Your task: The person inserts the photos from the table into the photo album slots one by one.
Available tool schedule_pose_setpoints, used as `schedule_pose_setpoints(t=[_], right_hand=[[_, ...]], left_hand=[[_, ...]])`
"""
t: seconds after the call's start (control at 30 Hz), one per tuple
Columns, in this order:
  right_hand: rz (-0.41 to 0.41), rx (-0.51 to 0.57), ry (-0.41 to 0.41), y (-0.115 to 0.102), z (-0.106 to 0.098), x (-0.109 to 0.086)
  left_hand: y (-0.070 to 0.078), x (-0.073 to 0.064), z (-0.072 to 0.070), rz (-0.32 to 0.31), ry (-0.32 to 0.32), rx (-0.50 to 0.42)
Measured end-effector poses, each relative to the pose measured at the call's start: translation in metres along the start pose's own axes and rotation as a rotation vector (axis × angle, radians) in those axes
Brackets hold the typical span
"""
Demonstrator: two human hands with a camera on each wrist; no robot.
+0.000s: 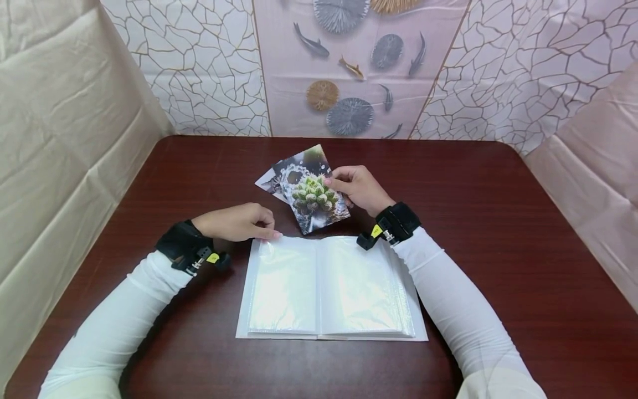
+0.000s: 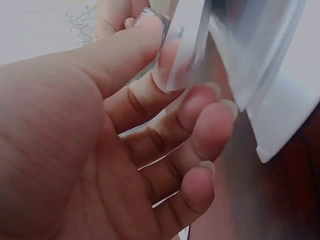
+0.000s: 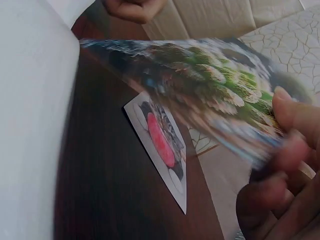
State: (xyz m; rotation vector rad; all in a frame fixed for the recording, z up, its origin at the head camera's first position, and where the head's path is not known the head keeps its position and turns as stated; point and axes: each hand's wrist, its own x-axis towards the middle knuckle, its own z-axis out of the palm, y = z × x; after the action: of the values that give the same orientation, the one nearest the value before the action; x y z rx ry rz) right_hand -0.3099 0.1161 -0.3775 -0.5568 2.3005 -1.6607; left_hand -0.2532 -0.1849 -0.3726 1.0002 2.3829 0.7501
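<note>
An open photo album with clear, blank-looking pockets lies flat on the table. My left hand is at its top left edge. In the left wrist view, the thumb and index finger pinch a clear plastic pocket, and the fingertip shows through it. Beyond the album's top edge, my right hand grips a photo of a green succulent by its right edge, thumb on top. The photo is tilted in the right wrist view. Behind it, a second photo with a red patch lies on the table, partly covered in the head view.
The dark red-brown table carries the album and photos. Cream cloth hangs at the left side, and a patterned backdrop stands behind the far edge. Black camera straps sit on both wrists.
</note>
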Motion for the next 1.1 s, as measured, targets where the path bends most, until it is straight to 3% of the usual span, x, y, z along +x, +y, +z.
schedule_pose_setpoints(t=[0.23, 0.5, 1.1], right_hand=[[0.011, -0.017, -0.044, -0.002, 0.000, 0.000], [0.013, 0.044, -0.020, -0.005, 0.005, 0.002], [0.010, 0.070, -0.071, -0.007, 0.020, 0.007]], left_hand=[[0.003, -0.002, -0.004, -0.034, -0.013, 0.002], [0.002, -0.005, -0.007, -0.022, -0.020, -0.026], [0.003, -0.008, -0.013, -0.015, -0.031, -0.059]])
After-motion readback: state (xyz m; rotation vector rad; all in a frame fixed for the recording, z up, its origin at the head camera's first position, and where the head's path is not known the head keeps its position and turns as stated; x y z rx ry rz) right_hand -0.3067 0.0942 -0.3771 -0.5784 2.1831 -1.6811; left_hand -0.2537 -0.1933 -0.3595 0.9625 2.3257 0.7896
